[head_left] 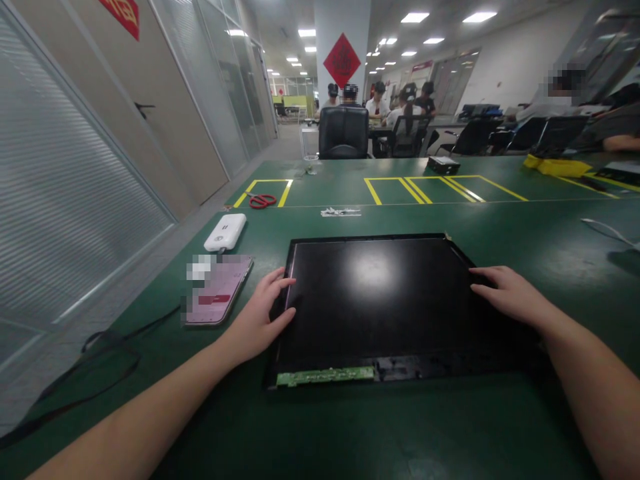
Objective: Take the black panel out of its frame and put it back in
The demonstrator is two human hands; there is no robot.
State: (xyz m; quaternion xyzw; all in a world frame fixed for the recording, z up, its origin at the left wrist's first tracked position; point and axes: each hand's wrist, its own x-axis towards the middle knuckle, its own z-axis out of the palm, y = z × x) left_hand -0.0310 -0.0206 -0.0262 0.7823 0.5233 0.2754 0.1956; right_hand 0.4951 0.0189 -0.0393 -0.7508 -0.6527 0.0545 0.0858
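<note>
A black display panel [370,300] lies flat on the green table in front of me, its glossy screen reflecting a ceiling light. A narrow green circuit board [325,376] runs along the left part of its near edge. My left hand [267,310] grips the panel's left edge, with fingertips and thumb on the frame. On the opposite side my right hand [507,293] holds the right edge, its thumb and forefinger showing and the other fingers hidden.
Left of the panel lie a phone [223,297], a white power bank [226,232] and a black strap [135,333]. Red-handled scissors [263,201] and small white strips [341,213] lie farther back. A black box [443,165] stands near the far edge. People sit beyond.
</note>
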